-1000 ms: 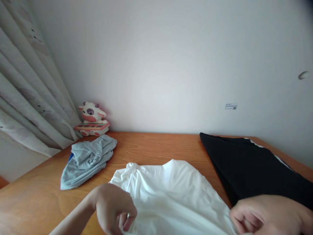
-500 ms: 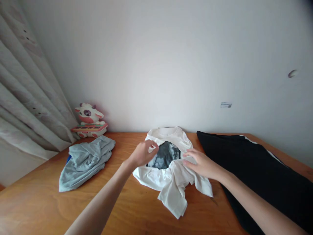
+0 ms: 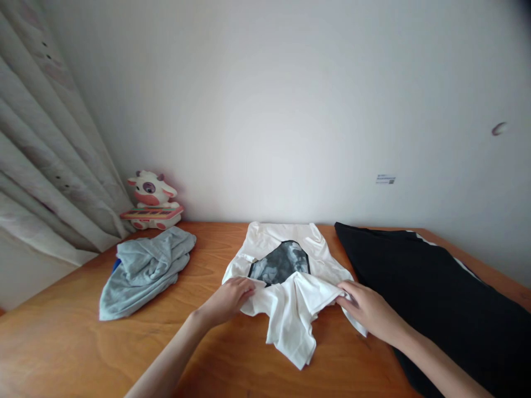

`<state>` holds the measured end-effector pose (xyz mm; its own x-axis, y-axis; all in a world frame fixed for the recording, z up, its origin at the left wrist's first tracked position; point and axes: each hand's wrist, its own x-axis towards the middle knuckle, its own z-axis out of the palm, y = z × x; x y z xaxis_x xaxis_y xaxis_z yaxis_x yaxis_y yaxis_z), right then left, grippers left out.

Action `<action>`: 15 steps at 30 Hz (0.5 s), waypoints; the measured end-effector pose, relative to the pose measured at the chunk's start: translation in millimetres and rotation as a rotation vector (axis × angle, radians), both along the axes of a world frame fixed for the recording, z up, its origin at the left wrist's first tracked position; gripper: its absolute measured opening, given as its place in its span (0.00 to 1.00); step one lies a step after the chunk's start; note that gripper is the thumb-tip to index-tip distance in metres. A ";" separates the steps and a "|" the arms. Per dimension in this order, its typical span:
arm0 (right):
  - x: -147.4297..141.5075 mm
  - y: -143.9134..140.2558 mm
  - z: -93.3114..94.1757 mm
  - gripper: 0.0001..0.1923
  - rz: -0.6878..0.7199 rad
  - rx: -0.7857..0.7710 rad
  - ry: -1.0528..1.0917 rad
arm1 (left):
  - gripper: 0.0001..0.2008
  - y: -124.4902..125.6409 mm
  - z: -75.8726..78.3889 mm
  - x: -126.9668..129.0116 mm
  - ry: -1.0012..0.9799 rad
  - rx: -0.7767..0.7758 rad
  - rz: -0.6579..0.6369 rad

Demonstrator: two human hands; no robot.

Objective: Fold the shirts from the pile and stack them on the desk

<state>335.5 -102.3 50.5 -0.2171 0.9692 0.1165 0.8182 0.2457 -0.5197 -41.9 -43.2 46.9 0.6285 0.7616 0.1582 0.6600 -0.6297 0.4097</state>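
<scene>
A white T-shirt (image 3: 265,246) with a dark grey picture print (image 3: 282,262) lies rumpled on the wooden table (image 3: 207,359). Its near part is bunched, and a fold of cloth hangs toward me. My left hand (image 3: 232,298) is closed on the shirt's near left edge, its fingertips partly hidden. On the opposite side, my right hand (image 3: 365,307) pinches the white cloth near the right corner, thumb underneath.
A crumpled light grey garment (image 3: 151,271) with a bit of blue lies left. Behind it sits a cow toy with a keyboard (image 3: 151,207), beside the curtain (image 3: 45,166). Black cloth (image 3: 427,293) spreads over the right side. A wall (image 3: 282,110) borders the table's far edge.
Both hands have come nearer to me and moved apart, taking hold of the white T-shirt. The shirt's upper part now lies flatter and its sides are spread wider.
</scene>
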 end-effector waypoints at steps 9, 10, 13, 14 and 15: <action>21.6 -43.1 38.4 0.27 0.053 -0.181 0.242 | 0.15 22.1 13.3 -97.9 0.080 0.043 0.463; 19.0 -45.0 39.1 0.27 0.071 -0.196 0.242 | 0.16 18.3 15.8 -95.6 0.070 0.062 0.462; 7.7 -44.9 35.6 0.25 0.099 -0.198 0.224 | 0.20 -3.1 17.5 -68.4 0.045 0.078 0.229; 4.0 -43.1 33.0 0.24 0.097 -0.184 0.215 | 0.26 -10.9 15.5 -55.7 0.051 0.071 0.124; 1.0 -40.6 30.0 0.24 0.090 -0.166 0.204 | 0.33 -17.5 12.5 -43.2 0.065 0.063 0.044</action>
